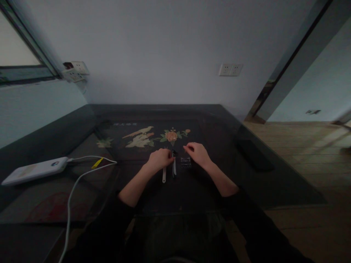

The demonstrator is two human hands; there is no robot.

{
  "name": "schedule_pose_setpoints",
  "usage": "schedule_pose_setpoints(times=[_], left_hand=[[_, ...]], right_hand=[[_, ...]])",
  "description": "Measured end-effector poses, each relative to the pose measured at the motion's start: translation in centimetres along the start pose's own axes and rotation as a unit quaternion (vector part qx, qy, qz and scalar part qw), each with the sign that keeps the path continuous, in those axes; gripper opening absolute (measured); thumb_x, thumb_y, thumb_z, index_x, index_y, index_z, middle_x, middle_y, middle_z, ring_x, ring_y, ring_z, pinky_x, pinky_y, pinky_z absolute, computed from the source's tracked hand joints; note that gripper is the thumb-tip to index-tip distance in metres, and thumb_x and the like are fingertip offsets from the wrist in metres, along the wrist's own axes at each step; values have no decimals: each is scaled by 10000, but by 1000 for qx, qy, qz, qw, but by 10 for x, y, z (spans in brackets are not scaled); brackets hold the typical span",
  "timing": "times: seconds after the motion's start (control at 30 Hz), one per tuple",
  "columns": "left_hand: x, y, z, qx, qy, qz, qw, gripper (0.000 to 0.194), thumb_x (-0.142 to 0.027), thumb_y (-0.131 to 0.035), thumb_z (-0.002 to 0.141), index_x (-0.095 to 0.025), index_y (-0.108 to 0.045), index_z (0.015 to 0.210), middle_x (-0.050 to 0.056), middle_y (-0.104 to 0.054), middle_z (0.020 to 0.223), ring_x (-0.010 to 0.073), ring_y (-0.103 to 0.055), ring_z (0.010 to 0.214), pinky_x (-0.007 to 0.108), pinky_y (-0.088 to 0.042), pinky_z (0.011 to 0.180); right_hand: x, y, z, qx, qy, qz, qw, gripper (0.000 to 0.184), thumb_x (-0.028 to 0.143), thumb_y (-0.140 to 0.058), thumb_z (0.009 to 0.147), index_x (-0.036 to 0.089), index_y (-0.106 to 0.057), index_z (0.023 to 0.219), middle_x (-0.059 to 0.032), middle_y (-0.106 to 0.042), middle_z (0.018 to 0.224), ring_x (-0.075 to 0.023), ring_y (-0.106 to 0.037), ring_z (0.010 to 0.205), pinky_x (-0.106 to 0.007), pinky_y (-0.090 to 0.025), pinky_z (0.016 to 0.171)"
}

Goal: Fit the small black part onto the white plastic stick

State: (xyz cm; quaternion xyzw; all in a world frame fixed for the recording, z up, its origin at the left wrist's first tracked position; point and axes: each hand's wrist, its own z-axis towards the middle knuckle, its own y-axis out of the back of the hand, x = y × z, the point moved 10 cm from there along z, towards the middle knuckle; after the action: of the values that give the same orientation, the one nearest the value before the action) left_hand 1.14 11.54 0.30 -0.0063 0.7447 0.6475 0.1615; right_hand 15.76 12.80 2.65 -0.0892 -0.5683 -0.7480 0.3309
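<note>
Both my hands rest on a dark glass-topped table (208,190) with a bird and flower inlay (153,138). My left hand (160,159) is curled, its fingertips pinching a small dark part (174,153) at the top of a slim metal tool (174,168) lying on the table. A pale stick-like tool (164,174) lies just beside it, under my left hand. My right hand (197,153) is loosely closed with the fingertips together; what it pinches is too small to see. A small clear gridded case (185,162) sits just below my right hand.
A white power bank (35,170) lies at the left with white cables (74,190) and a yellow tag (97,163). A dark flat object (255,155) lies at the right near the table edge. Wall sockets (230,69) sit on the wall behind. Wooden floor (309,153) is at right.
</note>
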Motion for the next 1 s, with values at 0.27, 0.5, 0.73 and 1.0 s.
schedule_pose_setpoints(times=[0.27, 0.5, 0.73, 1.0], left_hand=[[-8, -4, -2, -21, 1, 35, 999, 358, -492, -487, 784, -201, -689, 840, 130, -687, 916, 291, -649, 867, 359, -481, 695], [-9, -9, 2, -39, -2, 24, 999, 354, -481, -499, 768, -190, -701, 774, 132, -689, 850, 294, -656, 835, 350, -474, 673], [-3, -5, 4, -52, 13, -71, 996, 306, -454, -539, 742, -186, -671, 679, 102, -653, 701, 242, -622, 685, 310, -408, 590], [-12, 19, 11, -93, -76, -319, 940, 299, -390, -521, 774, -152, -556, 596, -17, -488, 540, 118, -453, 552, 244, -308, 539]], right_hand=[[7, 4, -3, 0, -2, 3, 1000, 312, 340, -484, 885, 174, -603, 649, -16, -587, 664, -129, -517, 629, -245, -312, 609], [7, 6, -3, -6, -3, 8, 1000, 314, 342, -474, 886, 174, -594, 650, -20, -591, 664, -130, -516, 624, -242, -317, 610], [7, 13, -3, -31, -1, 21, 999, 334, 368, -464, 885, 181, -591, 639, -25, -593, 642, -141, -510, 600, -247, -320, 586], [8, 26, -5, -91, -11, 181, 979, 261, 400, -498, 866, 176, -601, 782, -20, -594, 652, -142, -541, 593, -245, -382, 574]])
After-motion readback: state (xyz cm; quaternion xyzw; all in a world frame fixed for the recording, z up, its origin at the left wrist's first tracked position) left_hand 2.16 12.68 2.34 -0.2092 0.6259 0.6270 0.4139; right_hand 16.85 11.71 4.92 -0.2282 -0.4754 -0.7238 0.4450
